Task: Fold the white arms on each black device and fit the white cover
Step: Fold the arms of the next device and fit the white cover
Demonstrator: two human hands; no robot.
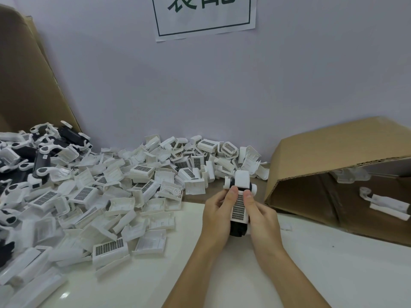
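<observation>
A black device (237,230) is held between both hands above the white table (333,263). A white cover (239,205) with a dark grid panel lies on top of the device. White arm ends (227,182) stick out at its far end. My left hand (216,215) grips the left side, thumb pressing the cover's far edge. My right hand (260,215) grips the right side, thumb beside the grid. A pile of loose white covers (124,187) spreads across the left and back of the table. Black devices with white arms (42,161) are heaped at the far left.
An open cardboard box (347,174) lies on its side at the right, with a covered device (387,205) inside. Another cardboard sheet (26,74) leans at the far left. A wall with a paper sign (204,16) stands behind the table.
</observation>
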